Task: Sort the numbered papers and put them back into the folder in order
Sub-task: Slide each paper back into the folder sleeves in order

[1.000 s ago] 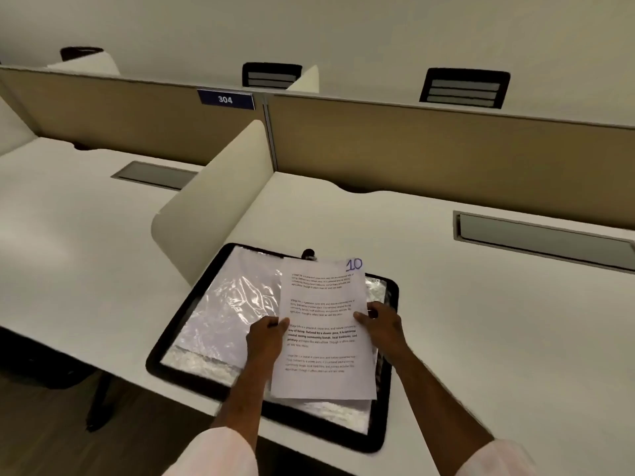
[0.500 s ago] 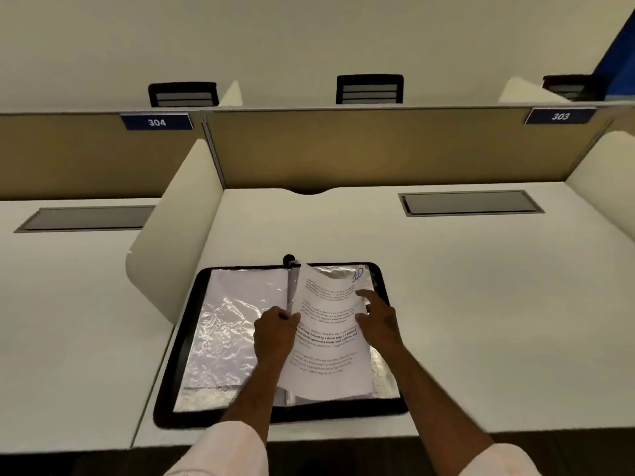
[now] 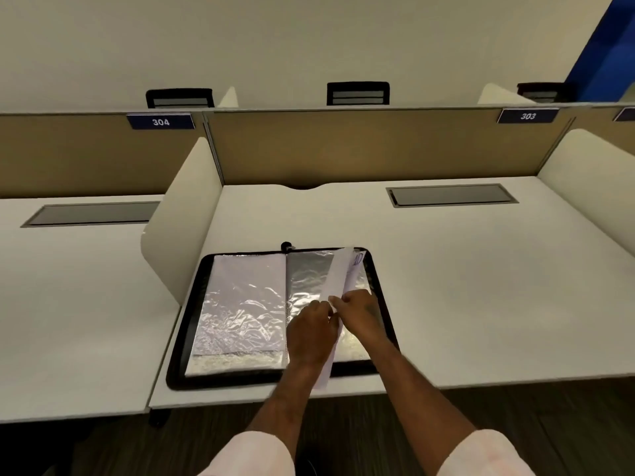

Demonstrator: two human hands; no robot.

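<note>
Folder (image 3: 240,381), black-rimmed, open flat on the white desk (image 3: 446,286), near rim close to the desk's front edge. Inside the folder, crinkled clear plastic: left pocket (image 3: 244,304) over the left half, right pocket (image 3: 309,276) over the right half. At the top of the folder's spine, a small dark zip pull (image 3: 286,245).

Over the folder's right half, paper (image 3: 336,276): one white sheet, raised off the pocket and bowed, mostly its back on show as a narrow strip. Top end near the folder's far right corner, bottom end just past the folder's near rim. Blue handwritten "10" at the sheet's top corner, just inside that far right corner.

Left hand (image 3: 311,333) above the folder's right half, just right of the spine, fingers curled together and pinching the sheet's left edge. Right hand (image 3: 360,314) touching the left one, nearer the folder's right rim, fingertips closed on the same sheet a little higher up; finer detail of the grip blurred. Pale cuffs (image 3: 251,455) on both forearms, well short of the folder's near rim.

Left of the folder, a cream side divider (image 3: 185,218). Beyond the folder's far rim, a tan back panel (image 3: 378,146) with blue labels "304" (image 3: 160,121) and "303" (image 3: 528,116). Beyond and right of the folder, a grey hatch (image 3: 452,195) set in the desk. Farther still, behind the panel, dark chair backs (image 3: 357,93).
</note>
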